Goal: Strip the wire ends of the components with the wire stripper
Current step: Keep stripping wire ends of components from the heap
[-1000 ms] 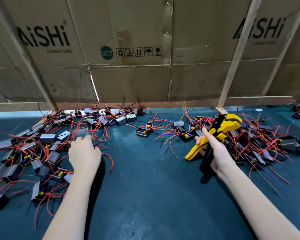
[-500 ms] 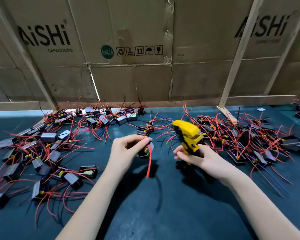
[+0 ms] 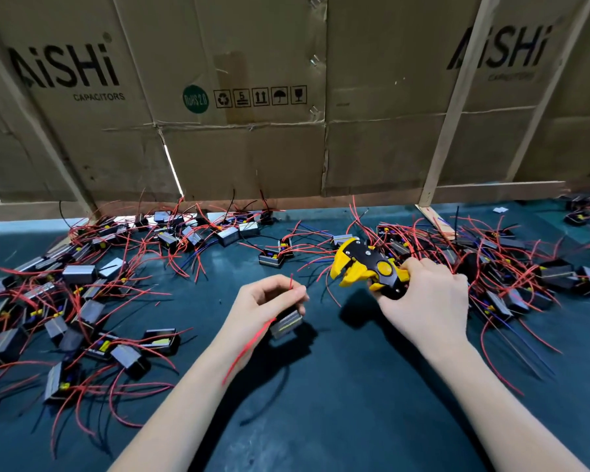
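The wire stripper [image 3: 367, 267] is yellow and black. The wires [image 3: 143, 267] at nine o'clock are red, the boxes [image 3: 79, 274] grey, the table [image 3: 338, 403] dark teal, the cardboard [image 3: 252, 155] brown with black letters.

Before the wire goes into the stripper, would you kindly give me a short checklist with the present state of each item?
1. Left hand grips the component: ok.
2. Red wire end pinched and presented upward: ok.
3. Right hand holds the wire stripper by its handles: ok.
4. Stripper mouth open, facing the wire: ok.
5. Wire end inside the mouth: not ok, it is apart from it.
6. Whether this end is already stripped: cannot tell.
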